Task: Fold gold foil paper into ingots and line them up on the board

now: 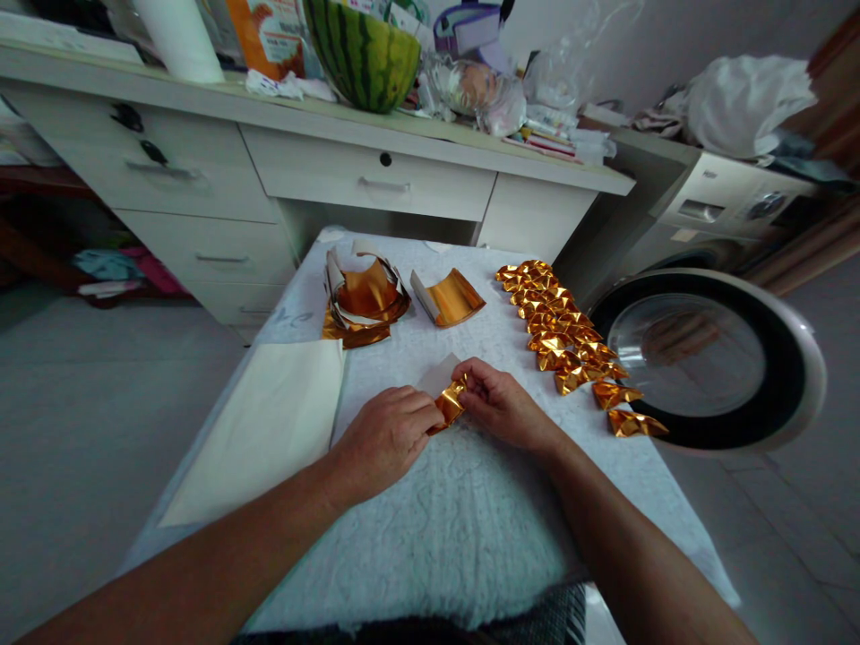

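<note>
Pale table cover point(417, 528); gold foil piece point(450, 405), shiny, creased, in fingers point(426, 415).

The central piece point(449, 405) looks like glossy foil paper, the folded pieces point(556, 331) toward three o'clock glossy and creased, the table cover point(463, 528) rough, matt cloth, and the sheet point(272, 425) toward eight o'clock smooth, matt paper.

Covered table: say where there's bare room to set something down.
Bare cloth lies between the forearms, toward the near edge; a narrower patch separates the loose foil from the folded gold pieces crowding the right. Taken: far left, curled foil stack; left, pale paper.
</note>
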A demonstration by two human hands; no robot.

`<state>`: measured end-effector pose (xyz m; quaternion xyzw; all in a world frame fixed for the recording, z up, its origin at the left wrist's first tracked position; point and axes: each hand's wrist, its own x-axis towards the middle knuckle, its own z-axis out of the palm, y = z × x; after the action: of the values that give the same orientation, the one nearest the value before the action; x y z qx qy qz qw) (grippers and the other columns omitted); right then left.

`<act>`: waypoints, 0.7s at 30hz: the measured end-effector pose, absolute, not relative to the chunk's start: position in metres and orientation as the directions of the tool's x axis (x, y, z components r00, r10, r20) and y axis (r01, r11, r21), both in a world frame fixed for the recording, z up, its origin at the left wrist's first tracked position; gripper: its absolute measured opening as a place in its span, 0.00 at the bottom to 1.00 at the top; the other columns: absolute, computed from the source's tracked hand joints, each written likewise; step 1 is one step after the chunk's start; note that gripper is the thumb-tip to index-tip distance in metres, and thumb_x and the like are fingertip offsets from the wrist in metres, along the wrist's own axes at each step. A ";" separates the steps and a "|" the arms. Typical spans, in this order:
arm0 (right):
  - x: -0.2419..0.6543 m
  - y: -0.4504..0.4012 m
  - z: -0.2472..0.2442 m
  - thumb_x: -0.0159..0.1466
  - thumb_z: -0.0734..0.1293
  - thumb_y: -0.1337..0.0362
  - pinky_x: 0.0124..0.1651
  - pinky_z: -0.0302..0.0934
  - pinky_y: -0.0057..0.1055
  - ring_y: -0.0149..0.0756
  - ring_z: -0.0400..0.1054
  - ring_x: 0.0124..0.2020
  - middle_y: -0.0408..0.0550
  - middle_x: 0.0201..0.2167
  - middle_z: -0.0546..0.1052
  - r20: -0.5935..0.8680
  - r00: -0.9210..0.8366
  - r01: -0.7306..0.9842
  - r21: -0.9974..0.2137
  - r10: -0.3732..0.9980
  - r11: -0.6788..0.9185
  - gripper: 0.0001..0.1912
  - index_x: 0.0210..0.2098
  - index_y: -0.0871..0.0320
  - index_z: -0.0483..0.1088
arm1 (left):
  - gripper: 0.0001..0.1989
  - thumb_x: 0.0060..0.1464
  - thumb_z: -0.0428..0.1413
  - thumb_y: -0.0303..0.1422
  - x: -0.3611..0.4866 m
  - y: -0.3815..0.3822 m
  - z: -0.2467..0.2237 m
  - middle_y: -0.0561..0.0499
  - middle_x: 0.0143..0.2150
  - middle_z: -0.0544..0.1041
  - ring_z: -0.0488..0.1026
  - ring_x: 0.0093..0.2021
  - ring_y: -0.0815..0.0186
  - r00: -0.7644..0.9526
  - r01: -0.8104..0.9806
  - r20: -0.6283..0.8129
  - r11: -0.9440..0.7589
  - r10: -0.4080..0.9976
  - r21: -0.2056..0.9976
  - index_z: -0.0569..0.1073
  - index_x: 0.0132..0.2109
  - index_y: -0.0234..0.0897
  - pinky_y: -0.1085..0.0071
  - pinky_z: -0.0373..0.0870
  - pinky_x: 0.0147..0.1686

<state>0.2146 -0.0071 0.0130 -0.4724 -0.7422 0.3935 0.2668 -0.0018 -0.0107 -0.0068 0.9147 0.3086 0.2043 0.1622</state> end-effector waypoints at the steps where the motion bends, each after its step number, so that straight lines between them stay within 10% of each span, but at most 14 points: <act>1: 0.214 -0.007 0.013 0.65 0.61 0.68 0.28 0.48 0.25 0.27 0.55 0.24 0.35 0.24 0.60 0.035 -0.409 0.512 -0.818 0.912 0.261 0.08 0.44 0.55 0.62 | 0.07 0.55 0.55 0.21 -0.002 -0.011 -0.007 0.51 0.37 0.75 0.70 0.39 0.62 0.721 0.502 0.274 -0.753 0.636 0.426 0.72 0.39 0.37 0.65 0.65 0.40; 21: 0.209 -0.003 0.008 0.59 0.62 0.77 0.42 0.55 0.32 0.36 0.62 0.36 0.47 0.31 0.70 0.139 -0.457 0.712 -0.534 0.878 0.455 0.08 0.30 0.59 0.66 | 0.05 0.60 0.51 0.27 0.001 -0.014 -0.001 0.51 0.33 0.73 0.69 0.35 0.65 0.693 0.506 0.293 -0.733 0.659 0.454 0.68 0.34 0.37 0.68 0.66 0.35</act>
<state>0.2086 -0.0032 0.0081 -0.4798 -0.8287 0.2049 0.2025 0.0011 -0.0136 -0.0010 0.9038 0.3223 0.2231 0.1717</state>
